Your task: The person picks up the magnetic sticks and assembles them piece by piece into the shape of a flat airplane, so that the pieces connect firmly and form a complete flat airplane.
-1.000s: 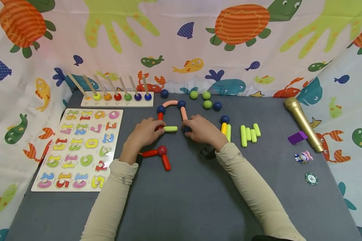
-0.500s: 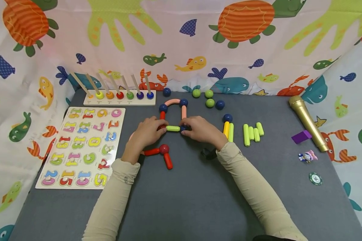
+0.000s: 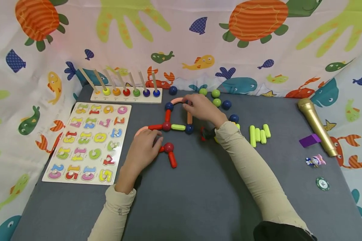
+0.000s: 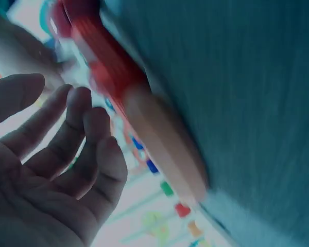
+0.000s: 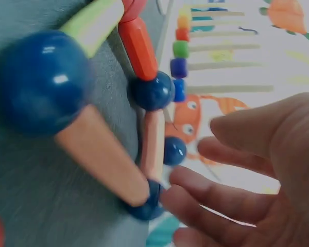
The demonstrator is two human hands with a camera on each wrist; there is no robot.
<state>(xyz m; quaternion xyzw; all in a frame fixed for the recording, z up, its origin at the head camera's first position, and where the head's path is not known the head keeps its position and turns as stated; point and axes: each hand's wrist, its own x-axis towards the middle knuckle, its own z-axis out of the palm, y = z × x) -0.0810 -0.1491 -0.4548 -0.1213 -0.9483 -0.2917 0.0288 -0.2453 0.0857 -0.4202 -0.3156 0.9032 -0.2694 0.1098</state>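
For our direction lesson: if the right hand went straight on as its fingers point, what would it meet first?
The right hand would probably meet the dark blue ball joining two peach rods; whether its fingers touch it is unclear.

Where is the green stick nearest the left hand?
Near the head view's middle, the green stick lies between a red ball (left) and a blue ball (right).

the round dark blue balls [image 3: 189,129] look like smooth, shiny plastic. the dark grey table [image 3: 199,201] looks dull. the far white sea-animal cloth [image 3: 178,43] is wrinkly. on the left, the cream wooden number board [image 3: 117,157] is glossy. right, the long gold microphone [image 3: 317,128] shines like metal.
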